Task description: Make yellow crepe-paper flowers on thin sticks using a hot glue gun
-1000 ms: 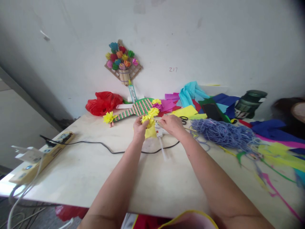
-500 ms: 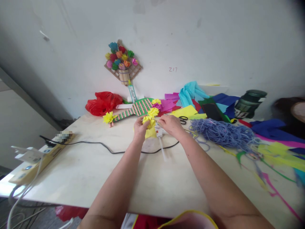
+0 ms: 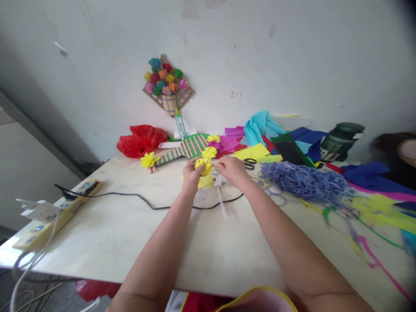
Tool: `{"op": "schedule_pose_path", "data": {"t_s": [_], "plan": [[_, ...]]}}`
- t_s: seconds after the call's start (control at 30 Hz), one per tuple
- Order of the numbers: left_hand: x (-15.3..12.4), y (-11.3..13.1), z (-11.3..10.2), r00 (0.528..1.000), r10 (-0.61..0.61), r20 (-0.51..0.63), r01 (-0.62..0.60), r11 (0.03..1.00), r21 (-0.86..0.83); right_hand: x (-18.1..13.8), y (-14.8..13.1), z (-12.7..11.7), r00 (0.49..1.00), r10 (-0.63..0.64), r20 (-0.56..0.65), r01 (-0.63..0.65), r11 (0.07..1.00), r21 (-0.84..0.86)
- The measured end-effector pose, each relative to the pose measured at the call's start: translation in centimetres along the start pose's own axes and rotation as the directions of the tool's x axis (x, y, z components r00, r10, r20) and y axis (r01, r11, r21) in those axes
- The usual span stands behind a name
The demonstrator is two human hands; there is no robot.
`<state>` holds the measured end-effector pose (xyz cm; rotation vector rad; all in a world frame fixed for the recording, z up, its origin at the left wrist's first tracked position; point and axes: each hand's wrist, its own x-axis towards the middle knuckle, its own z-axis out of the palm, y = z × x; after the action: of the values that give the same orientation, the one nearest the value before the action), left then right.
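Observation:
My left hand [image 3: 192, 174] is closed around a yellow paper flower [image 3: 204, 167]. My right hand [image 3: 231, 170] pinches a thin stick-like piece [image 3: 212, 163] whose tip reaches the flower; its exact kind is too small to tell. Just beyond lies a green guitar-shaped board [image 3: 191, 146] with pink strips, bearing yellow flowers and a magenta one. Beneath my hands a white glue gun [image 3: 217, 177], partly hidden, has a clear glue stick [image 3: 222, 203] poking out towards me. Yellow paper [image 3: 205, 182] shows under the held flower. Black-handled scissors [image 3: 250, 164] lie beyond my right wrist.
A black cord [image 3: 136, 197] crosses the table from the power strip [image 3: 65, 212] at left. Tangled blue-violet string [image 3: 302, 182] and coloured paper [image 3: 380, 212] cover the right side. A red plastic bag [image 3: 142, 141], glue bottle [image 3: 180, 123] and dark green jar [image 3: 341, 141] stand at the back.

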<state>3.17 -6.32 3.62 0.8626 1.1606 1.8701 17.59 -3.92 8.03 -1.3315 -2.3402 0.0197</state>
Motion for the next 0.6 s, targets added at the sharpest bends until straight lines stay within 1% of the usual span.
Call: {"op": "schedule_pose_path", "data": {"t_s": [0.2,0.27,0.33,0.43,0.53,0.6], "plan": [[0.04,0.11,-0.19,1.0,0.003,-0.004,-0.003,1.0,0.007,0.31,0.25,0.63,1.0,-0.007,0.008,0.006,0.988,0.153],[0.08,0.1,-0.22,1.0,0.006,-0.004,-0.006,1.0,0.005,0.35,0.3,0.72,1.0,0.004,0.004,-0.005,0.985,0.171],[0.13,0.06,-0.2,1.0,0.011,-0.002,-0.011,1.0,0.0,0.35,0.32,0.66,1.0,0.024,0.003,-0.024,0.988,0.154],[0.12,-0.02,-0.1,1.0,0.02,0.004,-0.02,1.0,-0.009,0.24,0.2,0.39,0.999,0.049,-0.002,-0.049,0.995,0.083],[0.02,-0.05,0.0,1.0,0.028,0.012,-0.028,1.0,-0.005,0.08,-0.01,0.19,0.999,0.038,-0.018,-0.037,0.999,0.029],[-0.05,-0.03,0.01,0.999,0.031,0.018,-0.031,1.0,0.003,0.04,-0.1,0.24,0.999,0.031,-0.023,-0.03,0.999,0.028]]}}
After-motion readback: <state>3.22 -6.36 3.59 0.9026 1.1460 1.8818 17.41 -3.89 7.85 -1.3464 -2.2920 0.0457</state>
